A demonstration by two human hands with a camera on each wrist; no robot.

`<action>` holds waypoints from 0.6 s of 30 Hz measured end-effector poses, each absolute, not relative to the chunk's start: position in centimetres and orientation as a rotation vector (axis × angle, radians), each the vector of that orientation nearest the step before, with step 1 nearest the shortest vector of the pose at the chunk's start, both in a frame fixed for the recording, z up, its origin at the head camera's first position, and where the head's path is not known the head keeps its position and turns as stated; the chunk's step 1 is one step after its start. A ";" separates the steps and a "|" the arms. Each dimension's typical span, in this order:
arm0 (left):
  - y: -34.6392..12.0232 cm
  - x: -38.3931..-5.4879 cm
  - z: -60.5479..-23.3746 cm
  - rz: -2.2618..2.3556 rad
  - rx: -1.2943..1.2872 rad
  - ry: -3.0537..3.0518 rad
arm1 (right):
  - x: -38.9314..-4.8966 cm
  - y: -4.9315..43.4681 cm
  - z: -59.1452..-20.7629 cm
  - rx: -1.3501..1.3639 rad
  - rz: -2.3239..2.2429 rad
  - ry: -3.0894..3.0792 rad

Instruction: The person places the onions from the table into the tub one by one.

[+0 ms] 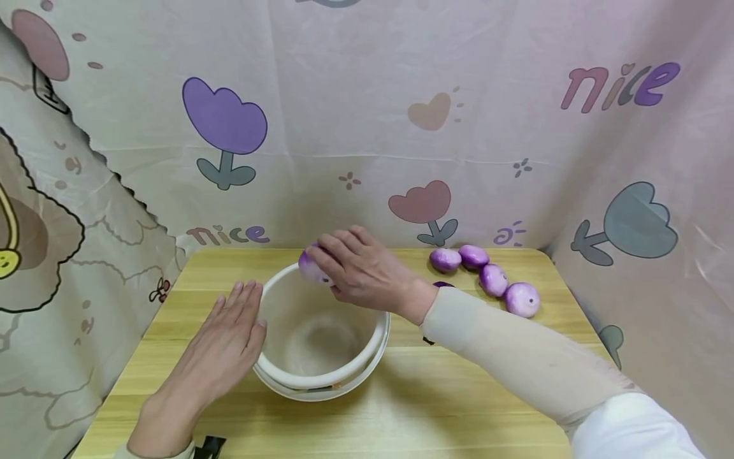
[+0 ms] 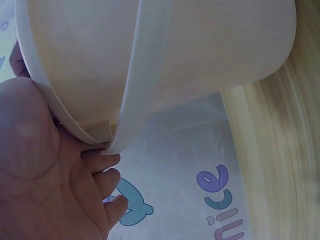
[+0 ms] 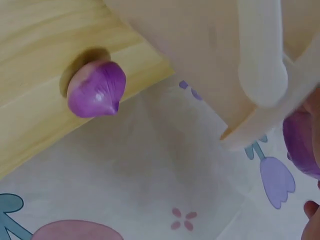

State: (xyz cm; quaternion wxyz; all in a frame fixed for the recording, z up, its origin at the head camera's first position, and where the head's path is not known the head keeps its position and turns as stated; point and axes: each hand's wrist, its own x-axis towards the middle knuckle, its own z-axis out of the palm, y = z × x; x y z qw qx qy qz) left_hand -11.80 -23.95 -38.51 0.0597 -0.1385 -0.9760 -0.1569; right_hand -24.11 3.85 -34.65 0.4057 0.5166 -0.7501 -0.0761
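A white bucket (image 1: 321, 331) with a handle (image 2: 142, 75) stands on the wooden table; the part of its inside that shows holds nothing. My right hand (image 1: 367, 268) grips a purple onion (image 1: 312, 266) above the bucket's far rim. In the right wrist view the held onion (image 3: 300, 142) shows only partly at the right edge. My left hand (image 1: 223, 344) rests with straight fingers against the bucket's left rim, and the left wrist view shows its palm side by the rim.
Several purple onions (image 1: 493, 280) lie at the table's back right, one partly hidden behind my right sleeve. A black object (image 1: 210, 446) shows beside my left wrist. A patterned curtain (image 1: 344, 127) hangs behind the wooden table (image 1: 459, 395).
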 end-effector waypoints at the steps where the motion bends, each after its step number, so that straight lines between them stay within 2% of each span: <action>1: -23.9 -11.8 -38.5 -0.476 -0.420 -2.954 | -24.1 3.7 -34.8 1.321 -0.204 -1.896; 18: -23.9 -11.7 -38.6 -0.510 -0.396 -2.959 | -24.2 3.0 -35.3 1.449 -0.518 -2.087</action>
